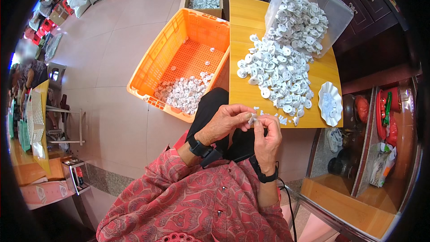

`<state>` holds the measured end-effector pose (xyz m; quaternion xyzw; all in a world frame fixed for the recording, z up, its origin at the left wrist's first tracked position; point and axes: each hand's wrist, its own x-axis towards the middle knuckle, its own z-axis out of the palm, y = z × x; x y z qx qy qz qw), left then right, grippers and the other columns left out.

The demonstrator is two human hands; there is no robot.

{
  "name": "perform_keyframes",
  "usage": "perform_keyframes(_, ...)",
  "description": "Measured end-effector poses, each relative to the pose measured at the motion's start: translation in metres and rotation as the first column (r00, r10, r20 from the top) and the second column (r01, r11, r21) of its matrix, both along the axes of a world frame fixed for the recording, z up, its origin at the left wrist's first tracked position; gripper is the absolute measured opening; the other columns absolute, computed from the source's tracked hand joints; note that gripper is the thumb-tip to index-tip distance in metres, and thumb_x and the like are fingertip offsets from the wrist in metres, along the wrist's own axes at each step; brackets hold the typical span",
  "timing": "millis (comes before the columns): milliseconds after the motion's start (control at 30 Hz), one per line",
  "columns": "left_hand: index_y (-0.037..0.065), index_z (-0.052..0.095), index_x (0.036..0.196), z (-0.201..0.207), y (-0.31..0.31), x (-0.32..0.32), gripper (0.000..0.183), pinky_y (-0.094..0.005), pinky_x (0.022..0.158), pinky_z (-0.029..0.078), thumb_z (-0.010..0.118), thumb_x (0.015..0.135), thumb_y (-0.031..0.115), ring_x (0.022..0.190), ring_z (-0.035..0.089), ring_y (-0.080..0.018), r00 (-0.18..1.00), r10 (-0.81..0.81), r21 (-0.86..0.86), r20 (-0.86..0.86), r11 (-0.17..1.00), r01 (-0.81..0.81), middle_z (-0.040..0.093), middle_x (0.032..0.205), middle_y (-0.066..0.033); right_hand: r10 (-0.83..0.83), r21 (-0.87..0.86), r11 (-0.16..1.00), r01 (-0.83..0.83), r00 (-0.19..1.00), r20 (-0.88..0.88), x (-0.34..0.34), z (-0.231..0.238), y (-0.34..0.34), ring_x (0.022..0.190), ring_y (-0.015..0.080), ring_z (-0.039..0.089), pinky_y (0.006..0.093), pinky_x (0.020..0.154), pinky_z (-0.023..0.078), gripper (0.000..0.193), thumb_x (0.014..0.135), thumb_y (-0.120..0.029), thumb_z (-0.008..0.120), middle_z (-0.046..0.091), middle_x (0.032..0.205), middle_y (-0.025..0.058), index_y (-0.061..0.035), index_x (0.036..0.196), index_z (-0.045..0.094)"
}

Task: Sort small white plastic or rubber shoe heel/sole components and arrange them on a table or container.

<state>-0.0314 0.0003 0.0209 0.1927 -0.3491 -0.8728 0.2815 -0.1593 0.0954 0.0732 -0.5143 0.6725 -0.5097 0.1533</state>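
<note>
Over my lap, close to the yellow table's (242, 13) near edge, my left hand (226, 123) and my right hand (267, 138) meet fingertip to fingertip. Both are closed in a pinch on one small white plastic part (252, 119); fingers cover much of it. Beyond them spreads a heap of similar white round parts (278, 74), spilling from a clear plastic bin (342, 20) tipped on its side. Small white bits lie by the table's edge. To the right stands a white scalloped dish (322, 103) with small pale pieces in it.
An orange crate (154, 58) with several white parts stands on the floor to my left. Behind it is a cardboard box (183, 0) of similar parts. A shelf cabinet (349, 210) flanks me on the right. At far left, a person sits near another table.
</note>
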Motion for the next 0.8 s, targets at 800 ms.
perform_keyframes(800,0.000,0.068,0.112,0.007,-0.001,0.003,0.025,-0.0225,0.069,0.055,0.066,0.097,0.019,0.075,0.063,-0.0080,0.999,-0.027,-0.095,0.040,0.995,0.031,0.068,0.090,-0.0031,0.017,0.031,0.999,-0.027,0.958,0.286,0.003,-0.007,-0.001,0.087,0.0150,0.057,0.0275,0.080,0.048,0.008,0.096,-0.005,0.061,0.056,0.098,0.0073,0.0006,0.091,0.057)
